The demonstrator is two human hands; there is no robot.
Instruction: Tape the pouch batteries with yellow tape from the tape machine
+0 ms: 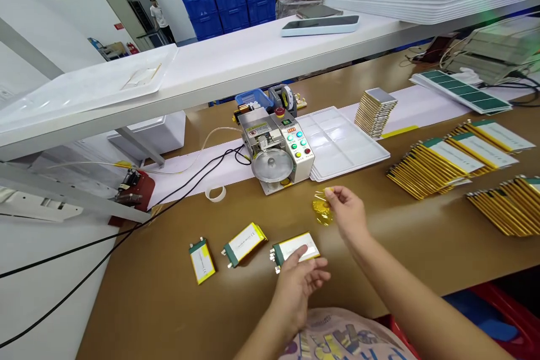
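Note:
My right hand (349,215) pinches the top of a crumpled piece of amber tape (323,211) above the brown table. Whether the tape's lower part hangs free or rests on the table, I cannot tell. My left hand (295,287) has thumb and fingers apart, in front of a flat battery pack (298,246) with a white label, yellow edges and a green end with metal tabs. Its thumb overlaps the label; contact is unclear. To the left lie a second battery pack (245,243) and a smaller-looking third battery pack (202,262).
A tape dispenser machine (276,149) stands behind my hands, beside white trays (337,140). Stacked battery packs (434,163) fan out at right. A tape ring (216,194) lies at left near black cables (177,194). A white shelf (236,56) crosses above.

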